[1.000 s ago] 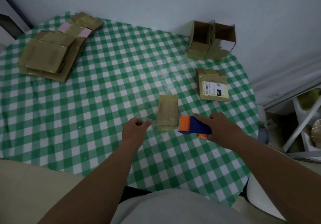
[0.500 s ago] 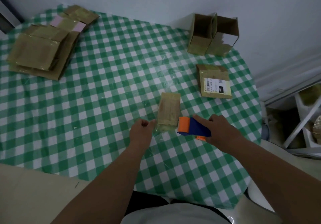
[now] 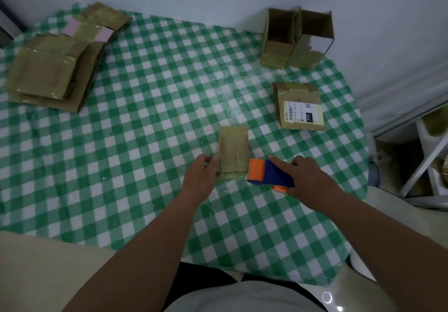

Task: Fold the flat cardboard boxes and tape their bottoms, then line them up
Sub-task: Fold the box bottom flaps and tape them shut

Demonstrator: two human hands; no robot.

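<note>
At table centre, near edge, the small box (image 3: 234,151) stands bottom up, its long axis running away from the person. The left hand (image 3: 201,178) grips its near left side; whether fingers or thumb bear the hold cannot be told. The right hand (image 3: 306,182) clasps the tape dispenser (image 3: 269,174), just right of the box's near end and touching or nearly so.

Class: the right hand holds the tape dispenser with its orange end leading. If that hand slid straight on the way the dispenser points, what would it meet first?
Probably the small box in the middle, which the left hand touches. The right hand aims the tape dispenser at its near right edge; depth is unclear.
</note>
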